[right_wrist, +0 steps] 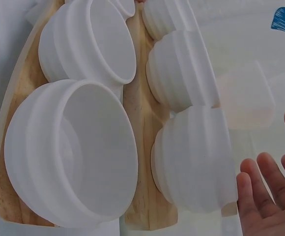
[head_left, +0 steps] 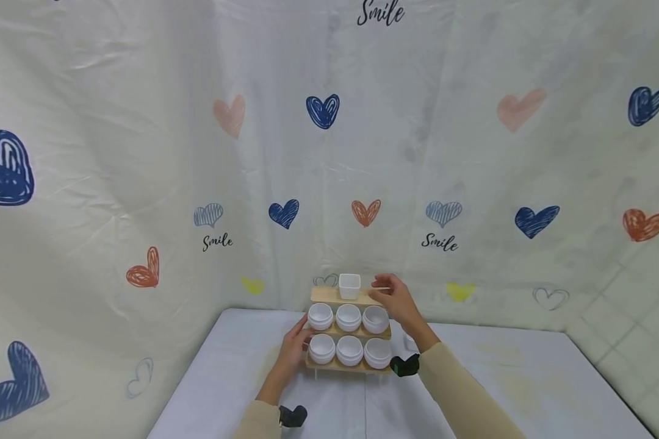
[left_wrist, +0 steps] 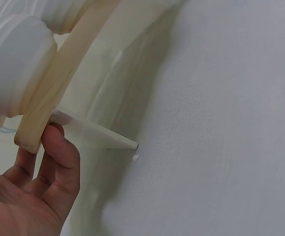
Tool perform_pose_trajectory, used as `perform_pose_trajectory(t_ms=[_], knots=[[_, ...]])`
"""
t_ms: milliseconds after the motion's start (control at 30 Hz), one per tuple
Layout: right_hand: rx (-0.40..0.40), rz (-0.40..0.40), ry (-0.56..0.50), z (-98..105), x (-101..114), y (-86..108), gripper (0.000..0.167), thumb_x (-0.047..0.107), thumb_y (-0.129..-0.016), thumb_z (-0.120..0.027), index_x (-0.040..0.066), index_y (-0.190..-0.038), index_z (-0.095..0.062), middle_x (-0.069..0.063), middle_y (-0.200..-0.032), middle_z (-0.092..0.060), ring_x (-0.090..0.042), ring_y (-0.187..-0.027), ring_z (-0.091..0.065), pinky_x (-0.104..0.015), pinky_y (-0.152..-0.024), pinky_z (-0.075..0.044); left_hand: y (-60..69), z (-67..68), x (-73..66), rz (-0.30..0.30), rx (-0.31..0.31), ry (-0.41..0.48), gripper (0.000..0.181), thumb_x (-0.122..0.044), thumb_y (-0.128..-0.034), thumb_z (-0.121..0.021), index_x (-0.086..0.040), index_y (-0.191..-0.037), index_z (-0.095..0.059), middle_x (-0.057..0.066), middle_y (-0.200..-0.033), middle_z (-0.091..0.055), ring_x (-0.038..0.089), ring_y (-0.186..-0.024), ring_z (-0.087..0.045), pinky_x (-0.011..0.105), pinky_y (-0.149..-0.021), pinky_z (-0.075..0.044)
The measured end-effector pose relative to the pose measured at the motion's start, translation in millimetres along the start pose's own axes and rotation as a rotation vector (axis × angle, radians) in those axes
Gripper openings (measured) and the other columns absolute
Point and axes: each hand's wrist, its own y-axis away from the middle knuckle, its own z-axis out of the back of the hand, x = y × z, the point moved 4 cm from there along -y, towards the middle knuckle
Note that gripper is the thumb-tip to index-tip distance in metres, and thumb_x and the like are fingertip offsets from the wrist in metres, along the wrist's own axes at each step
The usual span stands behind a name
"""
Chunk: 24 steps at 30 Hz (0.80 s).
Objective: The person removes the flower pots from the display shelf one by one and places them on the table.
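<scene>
Just left of the nearer right hand (head_left: 393, 299), its fingers parted and empty, the square white cup (head_left: 349, 286) is standing on the wooden stand (head_left: 324, 295), whose end the left hand (head_left: 293, 347) is gripping.

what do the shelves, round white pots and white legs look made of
Shelves: wood, smooth and fairly matt, with visible grain. Round white pots: ceramic or plastic; the smooth, even, low-sheen white fits both. White legs: perhaps painted metal or plastic, since the flat, even surface shows no grain.

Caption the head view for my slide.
Left hand grips a three-tier wooden stand of white pots; right hand is near the top tier.
</scene>
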Motion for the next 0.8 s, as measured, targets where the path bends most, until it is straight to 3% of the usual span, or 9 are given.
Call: perform_pose_trajectory(t_ms=[333, 633, 800], knots=[[0.07, 0.02, 0.014, -10.6, 4.9, -5.3, 0.06, 0.021, -0.096, -0.069, 0.002, -0.147, -0.045, -0.021, -0.142, -0.058, -0.039, -0.127, -0.058, -0.051, -0.104, -0.05, -1.1, -0.7, -0.8, 0.003, -0.008, -0.015, 0.062, -0.035, -0.1014, -0.054, -0.02, -0.159, -0.039, 0.011, -0.107, -0.066, 0.018, -0.089, -0.055, 0.031, -0.076, -0.044], [0.103, 0.018, 0.055, -15.7, 9.0, -7.9, 0.069, 0.025, -0.096, -0.071, 0.004, -0.154, -0.039, -0.021, -0.147, -0.054, -0.04, -0.13, -0.057, -0.054, -0.105, -0.049, 29.2, -2.1, -37.9, -0.012, 0.011, -0.005, 0.06, -0.028, -0.102, -0.054, -0.013, -0.158, -0.039, 0.015, -0.105, -0.065, 0.02, -0.088, -0.054, 0.03, -0.074, -0.044], [0.129, 0.003, 0.067, -20.3, 8.4, -10.8, 0.073, 0.027, -0.094, -0.073, 0.005, -0.155, -0.039, -0.02, -0.15, -0.052, -0.04, -0.131, -0.057, -0.053, -0.105, -0.049, 24.9, -1.6, -33.6, 0.005, 0.014, 0.002, 0.06, -0.027, -0.1012, -0.055, -0.013, -0.158, -0.039, 0.022, -0.111, -0.065, 0.022, -0.091, -0.055, 0.03, -0.075, -0.044]])
